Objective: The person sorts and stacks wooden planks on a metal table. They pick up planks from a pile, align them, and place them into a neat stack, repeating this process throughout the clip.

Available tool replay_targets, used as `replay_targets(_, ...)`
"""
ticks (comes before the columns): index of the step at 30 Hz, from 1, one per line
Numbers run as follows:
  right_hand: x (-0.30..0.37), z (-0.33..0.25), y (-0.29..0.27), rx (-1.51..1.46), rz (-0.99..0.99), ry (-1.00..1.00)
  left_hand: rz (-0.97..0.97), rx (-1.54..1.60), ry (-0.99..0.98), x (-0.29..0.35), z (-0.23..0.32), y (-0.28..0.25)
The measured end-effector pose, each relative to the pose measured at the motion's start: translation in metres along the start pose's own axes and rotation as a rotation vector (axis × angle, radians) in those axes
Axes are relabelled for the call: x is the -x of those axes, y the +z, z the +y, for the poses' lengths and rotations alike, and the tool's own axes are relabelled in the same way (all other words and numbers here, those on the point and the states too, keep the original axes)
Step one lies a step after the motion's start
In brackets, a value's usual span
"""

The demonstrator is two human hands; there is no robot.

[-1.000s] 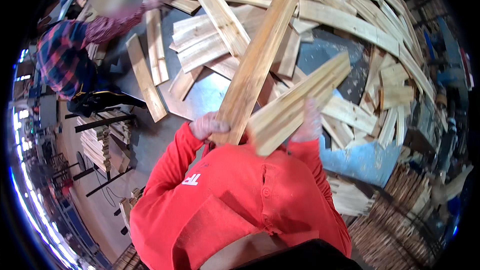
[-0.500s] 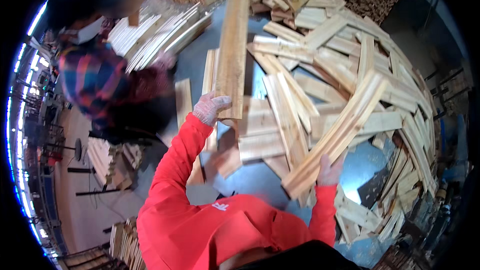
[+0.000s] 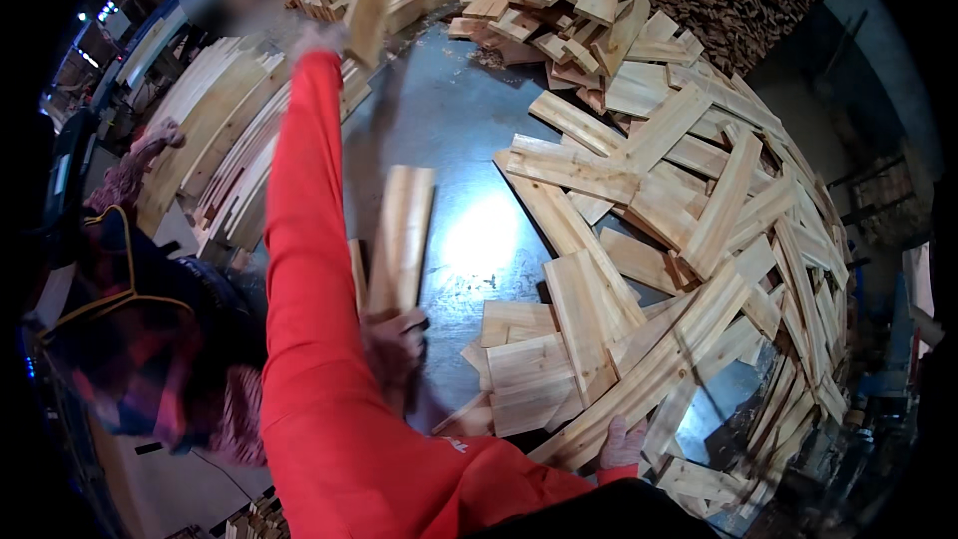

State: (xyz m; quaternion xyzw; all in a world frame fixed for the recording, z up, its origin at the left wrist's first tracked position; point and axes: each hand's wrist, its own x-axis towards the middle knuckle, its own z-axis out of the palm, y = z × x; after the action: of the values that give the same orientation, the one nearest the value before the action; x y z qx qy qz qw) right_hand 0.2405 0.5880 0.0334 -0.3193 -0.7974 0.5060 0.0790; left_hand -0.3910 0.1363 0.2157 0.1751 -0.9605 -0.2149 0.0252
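Tilted board (image 3: 375, 2) in left hand (image 3: 319, 38), long board (image 3: 651, 367) against right hand (image 3: 623, 444)

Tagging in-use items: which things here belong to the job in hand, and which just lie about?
In use:
- left hand, blurred, at the upper board
- right hand, touching the long board

Lying about:
- loose boards
- stacked boards, left
- dark wood stack, back

I'm seeing the left hand (image 3: 319, 38) blurred at eleven o'clock, its hold escaping me; the top edge is cutting off the tan board (image 3: 375, 2) beside it. Between five and six o'clock, the red shirt (image 3: 509, 479) is hiding the near end of the long board (image 3: 641, 369).
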Motion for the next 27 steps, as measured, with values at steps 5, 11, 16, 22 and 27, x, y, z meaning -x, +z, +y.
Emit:
replay_targets(5, 0.004, -0.004, 0.003, 0.126, 0.065, 0.030, 0.485, 0.447, 0.185, -0.027, 0.059, 0.000)
replay_targets(11, 0.008, -0.031, 0.002, -0.106, 0.030, -0.028, -0.464, 1.077, 0.369, 0.204, 0.114, 0.080)
replay_targets(16, -0.011, -0.039, -0.011, 0.481, -0.019, -0.694, -1.096, 0.966, 0.127, 0.454, 0.060, 0.135)
replay_targets(22, -0.074, -0.059, -0.040, 0.482, -0.082, -0.362, -1.370, 1.056, -0.096, 0.576, 0.002, 0.169)
replay_targets(27, -0.018, -0.046, 0.014, 0.751, -0.306, -0.130, -0.924, 0.699, 0.064, 0.598, -0.048, 0.173)
